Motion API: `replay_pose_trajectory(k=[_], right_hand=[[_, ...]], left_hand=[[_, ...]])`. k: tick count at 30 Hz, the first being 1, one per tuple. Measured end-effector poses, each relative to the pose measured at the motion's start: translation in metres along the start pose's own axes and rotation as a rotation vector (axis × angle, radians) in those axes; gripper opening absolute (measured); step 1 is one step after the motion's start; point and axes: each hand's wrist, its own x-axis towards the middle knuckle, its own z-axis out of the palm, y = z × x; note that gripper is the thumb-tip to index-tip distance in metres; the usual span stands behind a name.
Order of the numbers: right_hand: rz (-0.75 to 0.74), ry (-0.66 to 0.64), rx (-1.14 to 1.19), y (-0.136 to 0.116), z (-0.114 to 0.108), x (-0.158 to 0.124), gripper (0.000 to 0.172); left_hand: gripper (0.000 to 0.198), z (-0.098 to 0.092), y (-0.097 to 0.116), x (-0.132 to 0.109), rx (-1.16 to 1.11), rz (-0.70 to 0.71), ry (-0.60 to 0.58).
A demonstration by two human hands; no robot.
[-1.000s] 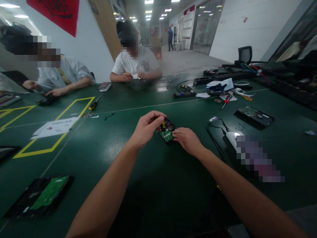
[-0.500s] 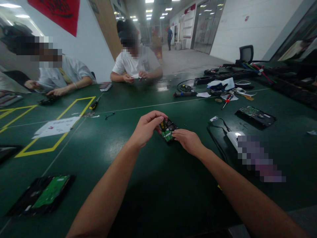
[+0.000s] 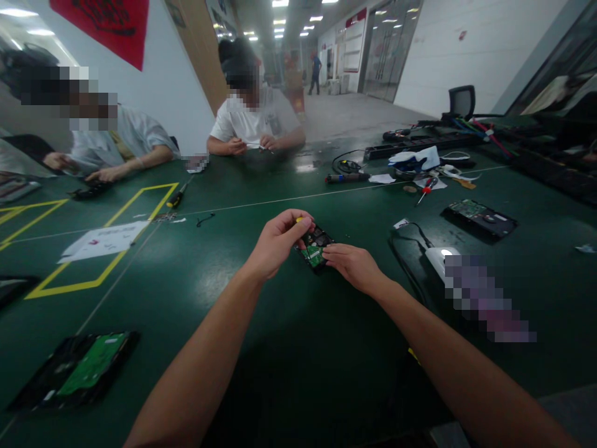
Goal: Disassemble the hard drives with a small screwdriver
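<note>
A hard drive (image 3: 313,254) with a green circuit board lies on the table in front of me. My left hand (image 3: 280,242) is closed around a screwdriver (image 3: 300,219); only a bit of its yellow handle and its thin shaft show, pointing down to the board. From the near right side, my right hand (image 3: 349,264) grips the drive's edge, fingers together and resting on the board. Where the screwdriver's tip meets the drive is too small to make out.
Other drives lie at the near left (image 3: 88,367) and at the right (image 3: 479,219). A cabled white device (image 3: 441,261), partly blurred, lies beside my right forearm. A red-handled screwdriver (image 3: 426,188) and gloves (image 3: 415,160) lie farther back. Two people sit across the green table (image 3: 224,249).
My left hand has shifted slightly on the screwdriver, and less of the yellow handle shows. The drive and my right hand stay nearly in place.
</note>
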Motion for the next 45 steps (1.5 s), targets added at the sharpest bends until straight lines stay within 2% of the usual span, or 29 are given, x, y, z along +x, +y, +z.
replay_pose_trajectory(k=[6, 11, 22, 28, 45], right_hand=[[0.002, -0.004, 0.004, -0.0001, -0.0012, 0.0010, 0.029], [-0.002, -0.012, -0.001, -0.0006, -0.0018, 0.0013, 0.029], [-0.001, 0.002, 0.008, 0.0002, -0.0007, 0.0003, 0.027], [-0.005, -0.001, 0.010, 0.0014, -0.0005, -0.0005, 0.025], [0.004, 0.008, 0.013, -0.0011, -0.0016, -0.0002, 0.025]], left_hand=[[0.023, -0.0028, 0.0010, 0.0002, 0.107, 0.002, 0.022], [0.023, -0.0067, 0.0055, -0.0003, 0.160, -0.010, -0.042], [0.029, -0.0058, 0.0079, -0.0017, 0.048, -0.100, -0.084], [0.021, -0.0029, 0.0080, -0.0018, -0.062, -0.122, -0.060], [0.024, -0.0047, 0.0049, -0.0011, -0.059, -0.115, -0.063]])
